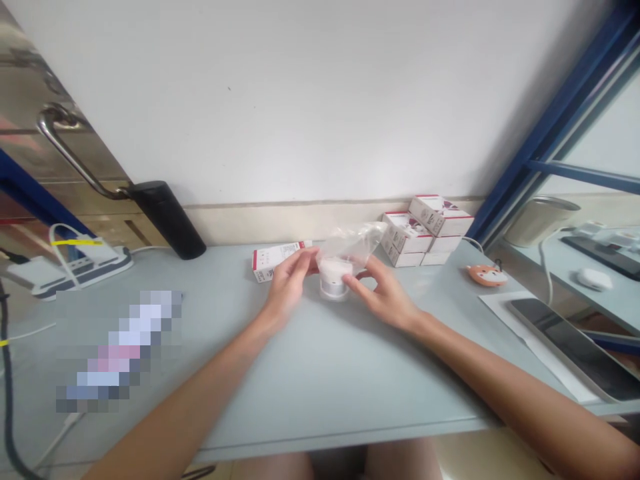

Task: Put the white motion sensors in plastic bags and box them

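A white cylindrical object stands near the middle of the grey table, with a clear plastic bag over its top. On its right side my right hand grips it, thumb against the front and fingers behind. My left hand is at the left edge of the bag, its fingers closed and their tips partly hidden, so what they pinch is unclear. Behind my left hand a white and red box lies on the table.
Several stacked white and red boxes stand by the wall. A black bottle and a power strip are at the left, above a pixelated device. An orange trinket and a phone lie at the right.
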`<action>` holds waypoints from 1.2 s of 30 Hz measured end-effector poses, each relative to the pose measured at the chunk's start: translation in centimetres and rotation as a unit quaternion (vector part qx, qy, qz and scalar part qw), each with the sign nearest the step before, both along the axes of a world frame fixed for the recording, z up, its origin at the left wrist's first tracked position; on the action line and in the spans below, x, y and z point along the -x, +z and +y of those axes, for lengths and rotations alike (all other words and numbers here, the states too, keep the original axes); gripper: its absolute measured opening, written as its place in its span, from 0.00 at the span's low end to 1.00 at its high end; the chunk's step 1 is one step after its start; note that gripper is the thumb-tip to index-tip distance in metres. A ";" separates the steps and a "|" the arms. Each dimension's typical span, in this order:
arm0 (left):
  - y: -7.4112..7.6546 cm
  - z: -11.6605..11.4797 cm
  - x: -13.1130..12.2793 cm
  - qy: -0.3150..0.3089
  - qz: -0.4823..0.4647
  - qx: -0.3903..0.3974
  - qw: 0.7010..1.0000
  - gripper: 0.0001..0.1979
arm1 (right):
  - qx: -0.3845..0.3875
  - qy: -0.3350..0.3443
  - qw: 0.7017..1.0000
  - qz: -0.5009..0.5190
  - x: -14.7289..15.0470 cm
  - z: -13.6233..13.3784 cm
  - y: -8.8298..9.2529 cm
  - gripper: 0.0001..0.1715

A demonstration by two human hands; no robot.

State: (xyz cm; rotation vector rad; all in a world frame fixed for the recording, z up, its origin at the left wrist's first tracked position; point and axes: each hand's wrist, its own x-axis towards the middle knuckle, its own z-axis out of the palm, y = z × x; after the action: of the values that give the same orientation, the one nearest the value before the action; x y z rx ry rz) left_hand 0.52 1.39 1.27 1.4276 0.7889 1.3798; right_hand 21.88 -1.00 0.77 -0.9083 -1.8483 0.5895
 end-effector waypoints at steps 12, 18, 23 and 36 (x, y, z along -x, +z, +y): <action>-1.0 0.3 -0.2 -0.027 -0.013 0.083 0.996 0.15 | 0.039 0.015 0.998 -0.038 0.0 -0.1 -0.2 0.15; -0.7 1.0 0.3 -0.021 0.077 0.066 0.995 0.12 | 0.040 0.024 0.996 -0.076 -0.5 0.2 0.0 0.15; -0.6 0.9 0.9 -0.025 0.017 0.020 0.999 0.21 | 0.044 0.019 0.985 -0.168 -1.2 0.6 -0.2 0.17; -0.4 0.0 1.2 -0.156 0.172 0.011 0.973 0.25 | 0.076 0.006 0.989 -0.124 -1.3 0.9 -1.1 0.24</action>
State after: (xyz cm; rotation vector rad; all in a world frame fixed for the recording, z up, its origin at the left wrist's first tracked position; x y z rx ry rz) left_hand -0.72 1.40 0.87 1.7165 0.7544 0.8945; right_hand 23.19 -0.07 -0.34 -1.1140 -2.0532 0.6542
